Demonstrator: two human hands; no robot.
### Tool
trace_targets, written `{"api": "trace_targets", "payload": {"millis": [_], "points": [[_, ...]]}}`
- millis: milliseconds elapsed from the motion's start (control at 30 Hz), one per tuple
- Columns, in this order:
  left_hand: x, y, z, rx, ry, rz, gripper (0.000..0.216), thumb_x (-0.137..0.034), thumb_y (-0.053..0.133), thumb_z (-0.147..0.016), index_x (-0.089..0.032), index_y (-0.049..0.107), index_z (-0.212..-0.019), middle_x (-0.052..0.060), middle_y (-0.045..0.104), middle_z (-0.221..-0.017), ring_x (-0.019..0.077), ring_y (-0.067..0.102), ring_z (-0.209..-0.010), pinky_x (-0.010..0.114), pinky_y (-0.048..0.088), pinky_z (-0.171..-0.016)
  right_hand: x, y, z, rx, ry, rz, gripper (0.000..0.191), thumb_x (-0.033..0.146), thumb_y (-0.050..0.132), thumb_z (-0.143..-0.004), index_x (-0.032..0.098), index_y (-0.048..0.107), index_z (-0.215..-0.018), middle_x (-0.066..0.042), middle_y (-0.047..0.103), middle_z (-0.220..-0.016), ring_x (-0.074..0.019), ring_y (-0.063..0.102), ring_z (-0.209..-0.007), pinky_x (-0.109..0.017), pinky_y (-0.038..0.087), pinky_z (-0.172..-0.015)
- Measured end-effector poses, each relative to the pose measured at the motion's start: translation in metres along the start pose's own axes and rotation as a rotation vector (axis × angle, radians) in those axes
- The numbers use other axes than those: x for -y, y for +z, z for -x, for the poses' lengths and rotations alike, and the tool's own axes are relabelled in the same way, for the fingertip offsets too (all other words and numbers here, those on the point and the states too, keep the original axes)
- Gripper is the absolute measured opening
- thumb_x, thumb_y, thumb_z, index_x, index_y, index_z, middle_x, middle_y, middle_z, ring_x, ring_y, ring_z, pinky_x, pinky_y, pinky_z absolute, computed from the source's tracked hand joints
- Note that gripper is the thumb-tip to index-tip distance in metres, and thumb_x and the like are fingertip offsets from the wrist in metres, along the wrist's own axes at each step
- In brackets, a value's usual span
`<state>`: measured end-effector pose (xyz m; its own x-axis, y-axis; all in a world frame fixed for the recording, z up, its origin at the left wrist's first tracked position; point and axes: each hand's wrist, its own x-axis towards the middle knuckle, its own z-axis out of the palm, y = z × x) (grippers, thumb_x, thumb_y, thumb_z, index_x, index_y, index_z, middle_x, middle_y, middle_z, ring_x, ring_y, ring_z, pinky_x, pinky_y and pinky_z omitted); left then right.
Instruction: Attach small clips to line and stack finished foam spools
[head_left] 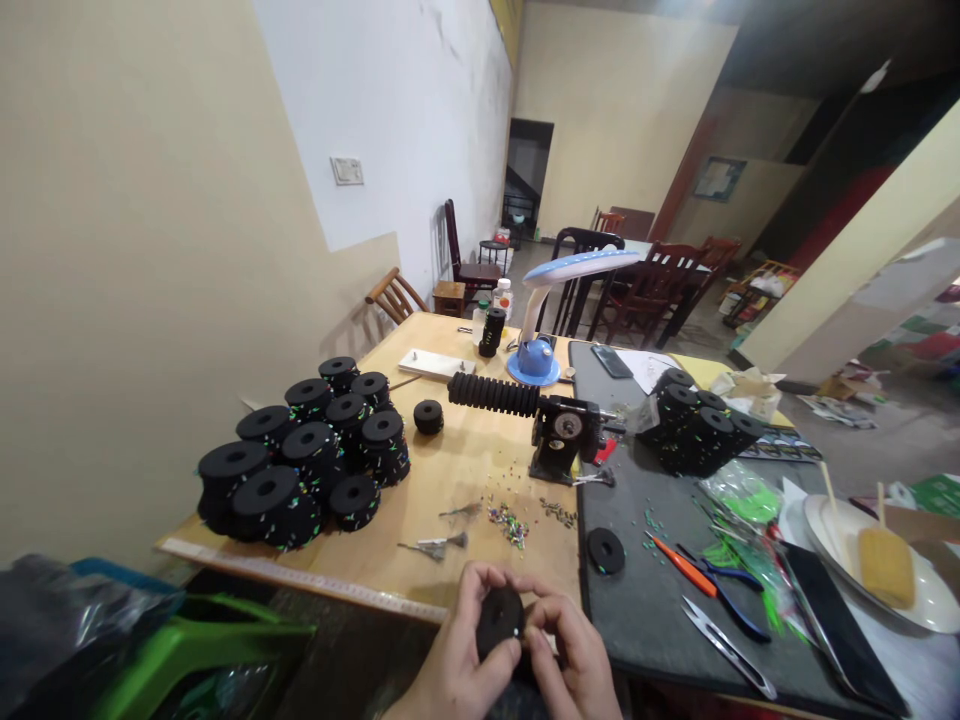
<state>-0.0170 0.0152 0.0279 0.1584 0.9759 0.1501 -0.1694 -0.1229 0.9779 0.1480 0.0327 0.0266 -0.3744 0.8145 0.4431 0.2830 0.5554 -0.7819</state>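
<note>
My left hand (471, 655) is closed around a round black foam spool (496, 622) with a hole in its middle, held near the table's front edge. At the spool's right rim, the fingers of my right hand (564, 655) are pinched together; whatever is between them is too small to make out. A tiny white dot shows on the rim near my fingertips. Just beyond my hands lie small multicoloured beads (510, 524), little metal pieces (559, 512) and bundles of thin wire-like pieces (435, 546). Another black foam spool (606, 551) lies flat on the grey mat to the right.
Stacks of black foam spools (307, 442) stand on the left, more (701, 425) on the right. A black clamp device (559, 440) and blue lamp (534, 362) stand beyond. Pliers (724, 590), tweezers (727, 648) and a plate (934, 600) with food lie right.
</note>
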Motion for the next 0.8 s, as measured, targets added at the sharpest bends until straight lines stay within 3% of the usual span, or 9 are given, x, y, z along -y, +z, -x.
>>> {"api": "trace_targets", "payload": {"millis": [67, 233, 600, 800], "points": [[-0.002, 0.0, 0.0, -0.037, 0.001, -0.049, 0.033, -0.013, 0.056, -0.08, -0.023, 0.042, -0.108, 0.007, 0.052, -0.111, 0.0246, 0.049, -0.111, 0.038, 0.036, -0.099, 0.002, -0.001, 0.003, -0.03, 0.0, 0.061, 0.009, 0.018, 0.049, -0.092, 0.022, 0.056, -0.087, -0.012, 0.067, -0.101, -0.0238, 0.065, -0.098, -0.029, 0.054, -0.078], [-0.008, 0.001, 0.001, -0.049, -0.016, -0.2, 0.038, -0.008, 0.056, -0.076, -0.023, 0.041, -0.107, 0.007, 0.052, -0.114, 0.024, 0.051, -0.11, 0.035, 0.038, -0.096, 0.007, 0.001, 0.009, 0.012, 0.057, 0.11, 0.012, 0.017, 0.048, -0.091, 0.022, 0.054, -0.081, 0.0, 0.06, -0.069, -0.0149, 0.059, -0.059, -0.021, 0.048, -0.056], [0.006, -0.002, 0.006, -0.067, 0.026, -0.248, 0.044, -0.004, 0.058, -0.071, -0.024, 0.044, -0.107, 0.009, 0.056, -0.117, 0.026, 0.053, -0.112, 0.036, 0.04, -0.096, 0.009, -0.001, 0.004, 0.048, 0.165, 0.085, 0.013, 0.021, 0.052, -0.088, 0.02, 0.055, -0.075, 0.002, 0.061, -0.061, -0.0121, 0.055, -0.051, -0.018, 0.044, -0.049], [0.005, 0.002, 0.009, -0.107, 0.044, -0.212, 0.04, -0.009, 0.061, -0.07, -0.024, 0.049, -0.105, 0.009, 0.058, -0.117, 0.027, 0.054, -0.111, 0.036, 0.041, -0.096, 0.016, -0.005, -0.002, 0.076, 0.1, 0.153, 0.013, 0.02, 0.051, -0.087, 0.021, 0.056, -0.075, 0.001, 0.062, -0.06, -0.0125, 0.057, -0.05, -0.018, 0.045, -0.049]]}}
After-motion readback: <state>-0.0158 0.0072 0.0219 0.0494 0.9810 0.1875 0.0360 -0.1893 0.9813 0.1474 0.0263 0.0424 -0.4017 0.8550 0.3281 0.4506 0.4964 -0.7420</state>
